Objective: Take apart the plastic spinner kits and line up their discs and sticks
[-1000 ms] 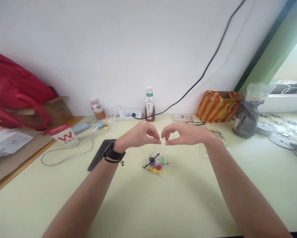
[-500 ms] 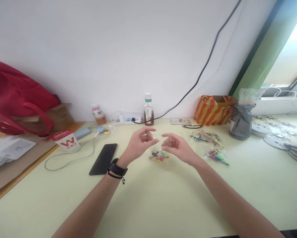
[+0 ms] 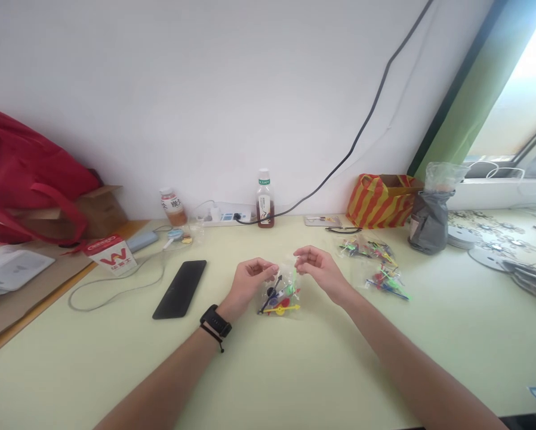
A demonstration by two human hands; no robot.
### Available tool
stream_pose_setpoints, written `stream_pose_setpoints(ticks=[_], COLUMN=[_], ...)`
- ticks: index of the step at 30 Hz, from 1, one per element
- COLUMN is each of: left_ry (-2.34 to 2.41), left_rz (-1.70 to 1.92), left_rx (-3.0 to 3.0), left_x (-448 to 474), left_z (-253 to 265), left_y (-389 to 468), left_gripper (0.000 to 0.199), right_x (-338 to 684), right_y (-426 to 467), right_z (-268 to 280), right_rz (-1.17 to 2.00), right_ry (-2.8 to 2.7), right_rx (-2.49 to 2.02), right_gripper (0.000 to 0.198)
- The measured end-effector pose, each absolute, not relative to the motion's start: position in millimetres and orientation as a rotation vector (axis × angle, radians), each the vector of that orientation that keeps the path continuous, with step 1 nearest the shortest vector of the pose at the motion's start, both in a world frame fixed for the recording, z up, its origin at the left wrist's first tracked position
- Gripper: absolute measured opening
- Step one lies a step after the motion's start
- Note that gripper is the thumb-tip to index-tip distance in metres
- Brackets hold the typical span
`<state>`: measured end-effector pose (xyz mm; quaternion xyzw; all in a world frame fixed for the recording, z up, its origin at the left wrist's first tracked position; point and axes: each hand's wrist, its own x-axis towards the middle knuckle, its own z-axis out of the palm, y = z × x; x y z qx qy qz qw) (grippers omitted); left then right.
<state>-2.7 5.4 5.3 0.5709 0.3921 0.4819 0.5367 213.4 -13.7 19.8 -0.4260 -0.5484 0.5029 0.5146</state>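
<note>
A small clear plastic bag (image 3: 280,298) holds plastic arrow-shaped pieces in black, yellow, red, green and blue. It is tilted up a little above the table. My left hand (image 3: 252,282) pinches its upper left edge between thumb and fingers. Opposite it, my right hand (image 3: 318,269) has thumb and fingers closed at the upper right edge of the same bag. On my left wrist are a black watch (image 3: 216,321) and a thin cord bracelet.
More bags of coloured pieces (image 3: 387,280) lie to the right. A black phone-like slab (image 3: 179,289) is on the left. Behind stand a tea bottle (image 3: 265,200), a striped bag (image 3: 378,202) and a grey bag (image 3: 430,221). Grey discs (image 3: 487,257) lie at far right.
Both hands have come down onto the bag, and their fingers have closed at its upper edges. The bag, earlier lying beneath the hands, now shows more upright and spread out.
</note>
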Motion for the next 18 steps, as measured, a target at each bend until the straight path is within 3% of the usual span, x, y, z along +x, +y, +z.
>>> stream_pose_setpoints(ticks=[13,18], left_ry=[0.918,0.806], left_rz=[1.086,0.99], left_rx=[1.349,1.359], left_x=[-4,-10], left_z=[5,11], left_y=[3,4], left_gripper=[0.028,0.031], right_x=[219,221], right_y=[-17,-17], right_z=[25,29], right_rz=[1.21,1.227], right_ry=[-1.511,-1.521], right_rx=[-1.069,-1.03], right_gripper=[0.028,0.019])
